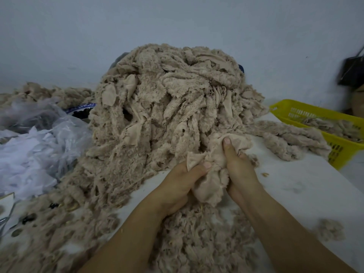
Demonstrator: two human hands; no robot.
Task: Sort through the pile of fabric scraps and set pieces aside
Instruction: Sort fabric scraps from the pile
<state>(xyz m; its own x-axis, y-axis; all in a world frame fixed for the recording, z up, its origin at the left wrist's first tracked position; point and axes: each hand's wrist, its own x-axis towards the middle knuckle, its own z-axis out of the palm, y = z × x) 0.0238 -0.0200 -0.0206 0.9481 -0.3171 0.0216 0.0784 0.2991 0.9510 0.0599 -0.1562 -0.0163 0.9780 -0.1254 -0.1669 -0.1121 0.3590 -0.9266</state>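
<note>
Gripping one beige scrap (pixel 211 174) at the foot of the pile (pixel 167 107), the left hand (pixel 183 186) and right hand (pixel 239 170) are both pinching it, probably checking it before the yellow basket (pixel 307 113) alongside.

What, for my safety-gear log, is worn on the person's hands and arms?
Nothing visible. The left hand and right hand have no gloves, rings or watches, no sleeves reach into view, and the thumbnails are short and unpainted.

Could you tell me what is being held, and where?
A bunched beige scrap: left hand grips its left edge, right hand its right side.
</note>
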